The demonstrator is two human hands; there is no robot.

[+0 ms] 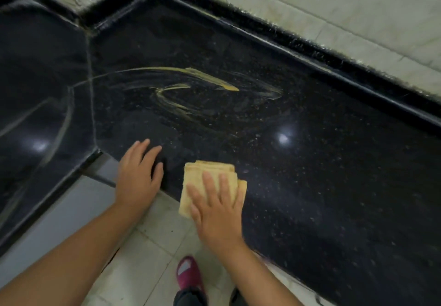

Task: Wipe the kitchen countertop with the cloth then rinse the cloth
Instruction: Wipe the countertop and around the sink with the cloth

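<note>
Cloth (210,177), a folded yellow one, lies flat on the black speckled counter (322,174) at its near edge, with one corner hanging just past the edge over the floor (155,239). Right hand (217,208) lies palm down on top of the cloth, fingers spread and straight, pressing it to the counter rather than gripping it; the far end of the cloth shows beyond the fingertips. Left hand (138,177) rests just beside it to the left, also palm down and open with nothing in it, its fingers on the counter and its heel over the edge; the two hands are near each other but apart. Farther back on the counter, well apart from the cloth, a yellow smear (210,79) runs in curved streaks, with fainter swirls around it and a thin trail crossing the seam onto the left counter section. A raised black lip runs along the back of the counter below the pale tiled wall (334,7). Two bright light reflections show on the glossy surface. Below, on the light tiled floor, a pink slipper (189,273) stands between the forearms
</note>
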